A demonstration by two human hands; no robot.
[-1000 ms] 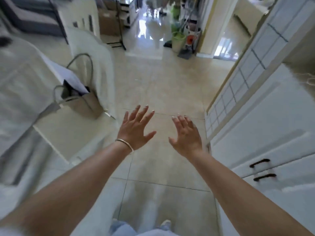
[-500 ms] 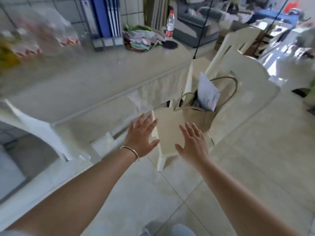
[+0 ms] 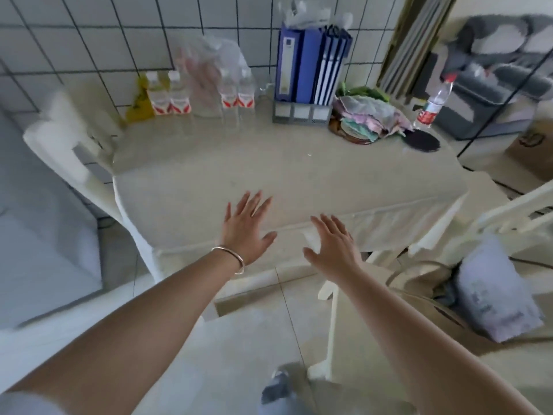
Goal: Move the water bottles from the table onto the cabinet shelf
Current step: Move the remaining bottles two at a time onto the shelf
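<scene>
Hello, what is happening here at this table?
A person reaches both hands toward a table, and both hold nothing: the left hand and right hand are open near its front edge. Four water bottles stand at the back by the tiled wall, and one more bottle stands at the far right. None is picked up yet.

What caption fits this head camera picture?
Open left hand and right hand reach toward water bottles on the table.
</scene>
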